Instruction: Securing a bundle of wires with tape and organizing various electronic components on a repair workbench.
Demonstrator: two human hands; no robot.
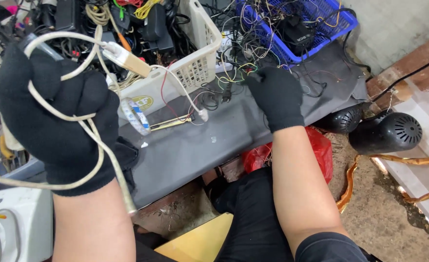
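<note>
My left hand, in a black glove, is raised at the left and closed around a looped off-white cable with a beige plug block at its top. My right hand, also black-gloved, reaches over the grey table and pinches thin wires from a tangle near the table's far edge. A small white connector at the cable's end dangles over the table.
A white plastic basket full of black adapters and cords stands at the back left, a blue basket with wires at the back right. A tape roll leans by the white basket. Two black domed housings and a red bag lie on the floor.
</note>
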